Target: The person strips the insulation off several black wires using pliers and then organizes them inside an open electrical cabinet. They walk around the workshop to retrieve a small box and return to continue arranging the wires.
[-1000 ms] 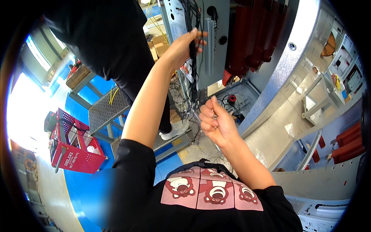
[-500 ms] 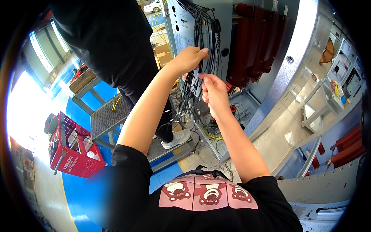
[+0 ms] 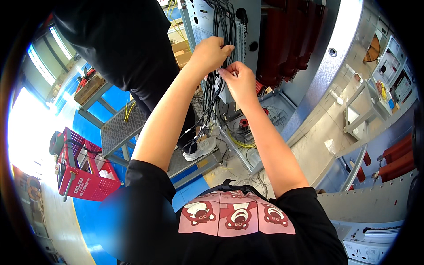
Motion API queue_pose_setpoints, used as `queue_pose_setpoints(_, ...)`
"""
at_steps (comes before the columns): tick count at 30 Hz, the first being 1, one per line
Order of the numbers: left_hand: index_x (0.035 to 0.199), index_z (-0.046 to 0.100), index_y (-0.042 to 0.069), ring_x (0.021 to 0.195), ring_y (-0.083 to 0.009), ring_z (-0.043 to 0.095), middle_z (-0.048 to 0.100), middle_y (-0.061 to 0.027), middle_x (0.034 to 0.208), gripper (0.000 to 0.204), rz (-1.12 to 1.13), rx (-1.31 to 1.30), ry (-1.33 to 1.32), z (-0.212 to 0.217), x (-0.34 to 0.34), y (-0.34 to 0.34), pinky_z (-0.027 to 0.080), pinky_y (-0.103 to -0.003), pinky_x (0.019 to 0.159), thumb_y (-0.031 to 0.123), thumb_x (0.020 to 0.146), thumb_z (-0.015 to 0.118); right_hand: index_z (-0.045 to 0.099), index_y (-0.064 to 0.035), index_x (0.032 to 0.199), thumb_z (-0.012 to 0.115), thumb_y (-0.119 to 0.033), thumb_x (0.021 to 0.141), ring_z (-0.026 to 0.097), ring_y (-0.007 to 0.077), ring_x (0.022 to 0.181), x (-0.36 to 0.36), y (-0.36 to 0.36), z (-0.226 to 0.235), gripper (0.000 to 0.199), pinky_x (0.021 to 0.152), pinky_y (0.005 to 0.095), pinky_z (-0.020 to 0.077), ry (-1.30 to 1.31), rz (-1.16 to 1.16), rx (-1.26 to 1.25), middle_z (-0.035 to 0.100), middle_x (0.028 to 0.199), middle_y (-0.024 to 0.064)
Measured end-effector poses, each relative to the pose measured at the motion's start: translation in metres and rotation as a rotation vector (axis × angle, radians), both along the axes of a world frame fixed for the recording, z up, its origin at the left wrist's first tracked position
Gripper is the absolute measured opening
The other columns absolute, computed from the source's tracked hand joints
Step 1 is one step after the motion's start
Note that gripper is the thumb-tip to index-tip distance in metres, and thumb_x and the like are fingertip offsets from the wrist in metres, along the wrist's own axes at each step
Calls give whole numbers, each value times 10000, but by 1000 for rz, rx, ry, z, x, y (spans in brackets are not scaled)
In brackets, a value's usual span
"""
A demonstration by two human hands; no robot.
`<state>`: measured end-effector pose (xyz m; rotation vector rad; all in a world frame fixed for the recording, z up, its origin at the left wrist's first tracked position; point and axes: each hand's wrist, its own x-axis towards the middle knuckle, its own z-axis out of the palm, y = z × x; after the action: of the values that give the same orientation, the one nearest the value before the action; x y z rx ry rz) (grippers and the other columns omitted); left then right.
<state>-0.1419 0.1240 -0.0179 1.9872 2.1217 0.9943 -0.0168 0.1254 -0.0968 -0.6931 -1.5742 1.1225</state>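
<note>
A thick bundle of black wires [image 3: 224,22] hangs down the front of a grey metal cabinet [image 3: 201,26]. My left hand [image 3: 213,54] is closed around the bundle, thumb toward the right. Just below and to the right, my right hand [image 3: 239,80] has its thumb and fingers pinched together at the wires, touching them from the side. Under my hands the loose wire ends [image 3: 194,132], some with white tips, fan out downward to the left. My left fingers partly hide the gripped stretch of the bundle.
Close on the left, a co-worker in dark trousers [image 3: 119,48] stands on a grey step platform [image 3: 121,128]. A red perforated basket [image 3: 95,187] with tools sits beside it. Dark red insulators [image 3: 282,44] fill the cabinet's right side. Loose cables [image 3: 238,143] lie on the floor below.
Both hands have shifted slightly up and left, and the wires lie more gathered. My right fingers have closed in from an extended index finger to a pinch at the bundle.
</note>
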Motion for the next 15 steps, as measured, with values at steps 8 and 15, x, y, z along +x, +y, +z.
queue_pose_setpoints(8,819,617,-11,594,-164,609,631,-86,678,353,-83,48,-318,-15,-3,-7,494,-315,567,334,894,602,578,-54,786,647,-219,893,340,2,537,20,12,-7,208,484,193,246,-84,165,65,470,627,-88)
queue_pose_setpoints(15,788,577,53,546,-81,484,495,9,606,362,-87,134,-487,-10,-3,-10,386,-227,509,364,965,526,486,-91,787,510,-255,972,300,24,472,33,-23,-1,248,431,209,225,120,548,-340,431,630,-53)
